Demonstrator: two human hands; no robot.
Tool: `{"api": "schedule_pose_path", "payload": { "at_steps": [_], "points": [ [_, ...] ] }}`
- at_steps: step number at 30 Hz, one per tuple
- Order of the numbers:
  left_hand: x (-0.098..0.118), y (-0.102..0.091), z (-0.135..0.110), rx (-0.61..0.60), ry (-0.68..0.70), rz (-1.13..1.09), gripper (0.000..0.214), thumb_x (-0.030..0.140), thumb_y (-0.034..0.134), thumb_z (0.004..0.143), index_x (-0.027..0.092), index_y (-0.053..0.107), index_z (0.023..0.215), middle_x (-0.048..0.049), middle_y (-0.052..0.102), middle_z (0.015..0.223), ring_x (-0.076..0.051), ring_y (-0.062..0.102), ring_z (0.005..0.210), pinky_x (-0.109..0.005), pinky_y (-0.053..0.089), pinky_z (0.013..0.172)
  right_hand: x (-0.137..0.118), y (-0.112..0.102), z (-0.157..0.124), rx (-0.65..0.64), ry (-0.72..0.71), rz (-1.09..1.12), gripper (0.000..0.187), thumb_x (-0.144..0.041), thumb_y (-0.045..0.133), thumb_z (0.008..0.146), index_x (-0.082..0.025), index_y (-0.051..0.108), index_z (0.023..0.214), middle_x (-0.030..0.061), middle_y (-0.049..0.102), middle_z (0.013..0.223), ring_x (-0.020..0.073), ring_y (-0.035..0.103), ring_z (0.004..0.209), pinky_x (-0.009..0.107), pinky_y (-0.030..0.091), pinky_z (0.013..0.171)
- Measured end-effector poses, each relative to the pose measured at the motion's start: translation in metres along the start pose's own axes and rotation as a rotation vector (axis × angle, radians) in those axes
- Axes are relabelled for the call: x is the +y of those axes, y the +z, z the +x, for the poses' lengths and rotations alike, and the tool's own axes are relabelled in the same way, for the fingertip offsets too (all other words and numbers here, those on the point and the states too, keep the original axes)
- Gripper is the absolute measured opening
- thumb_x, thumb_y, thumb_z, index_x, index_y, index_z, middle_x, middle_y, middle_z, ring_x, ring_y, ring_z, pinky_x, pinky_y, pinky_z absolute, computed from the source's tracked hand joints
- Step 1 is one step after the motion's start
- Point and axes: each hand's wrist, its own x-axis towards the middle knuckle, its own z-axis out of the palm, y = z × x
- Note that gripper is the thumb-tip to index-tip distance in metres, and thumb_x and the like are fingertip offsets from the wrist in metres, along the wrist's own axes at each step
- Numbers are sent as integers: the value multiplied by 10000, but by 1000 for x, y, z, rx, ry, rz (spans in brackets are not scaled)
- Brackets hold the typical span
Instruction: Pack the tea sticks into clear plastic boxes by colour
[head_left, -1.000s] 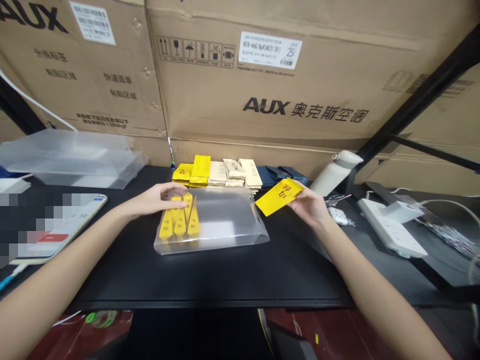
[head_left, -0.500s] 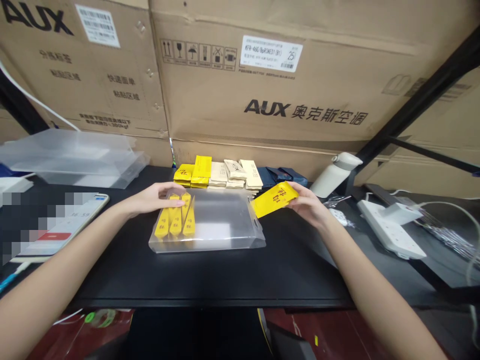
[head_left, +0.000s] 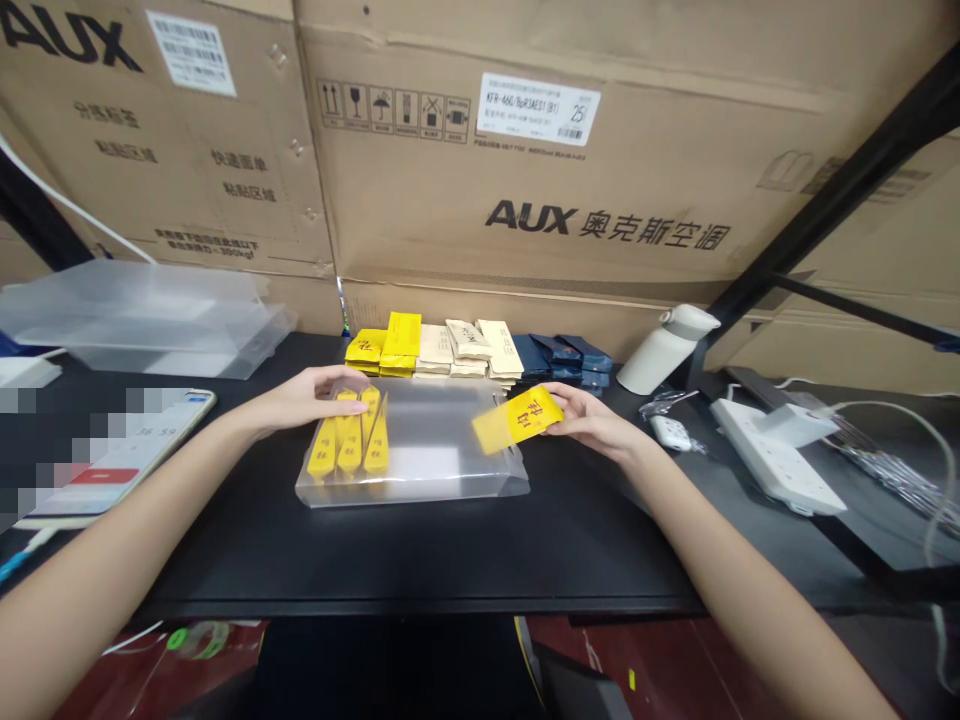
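Note:
A clear plastic box (head_left: 427, 460) lies flat on the black table (head_left: 420, 550) with three yellow packets (head_left: 349, 440) standing on edge at its left end. My left hand (head_left: 315, 392) rests on the box's far left corner, fingers curled over the packets' tops. My right hand (head_left: 589, 420) pinches another yellow packet (head_left: 517, 420) by its right end. That packet's left end is at the box's open right side.
Stacks of yellow (head_left: 386, 345), cream (head_left: 469, 350) and dark blue packets (head_left: 562, 358) line the back edge. More clear boxes (head_left: 142, 315) lie far left, with a phone (head_left: 112, 455) in front of them. A white bottle (head_left: 664, 345) and power strip (head_left: 776, 455) are right. Cardboard cartons (head_left: 525, 150) form the back wall.
My right hand has carried the yellow packet down and left, from beside the box to its open right end. My left hand stays on the box.

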Motion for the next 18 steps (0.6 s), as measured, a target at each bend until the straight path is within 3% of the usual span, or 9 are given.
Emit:
{"api": "schedule_pose_path", "payload": {
  "at_steps": [4, 10, 13, 18],
  "points": [
    [-1, 0, 0, -5, 9, 16, 440, 448, 786, 658, 252, 742, 1050, -97, 721, 1115, -278, 680, 976, -385, 560, 822, 5, 9, -1, -98, 15, 11, 560, -40, 808, 584, -214, 637, 1087, 28, 714, 1094, 141, 705, 962, 264, 602, 824],
    [-2, 0, 0, -25, -11, 1, 469, 476, 783, 662, 236, 725, 1062, -96, 709, 1148, -289, 666, 1027, -409, 548, 877, 6, 11, -5, -250, 157, 50, 469, -112, 832, 625, -174, 673, 1062, 44, 734, 1055, 136, 729, 883, 239, 601, 784],
    [2, 0, 0, -42, -46, 23, 492, 498, 785, 655, 222, 713, 1055, -78, 710, 1141, -289, 654, 1062, -418, 529, 926, 8, 13, -4, -207, 99, 67, 483, -92, 840, 611, -171, 680, 1060, 45, 736, 1044, 128, 719, 899, 235, 588, 817],
    [8, 1, -1, -31, -75, 25, 515, 531, 773, 660, 212, 702, 1058, -76, 701, 1154, -293, 637, 1088, -422, 518, 946, 12, 30, -3, -33, -121, 25, 549, -64, 855, 569, -215, 674, 1064, 25, 702, 1137, 133, 669, 1047, 229, 557, 894]
  ]
}}
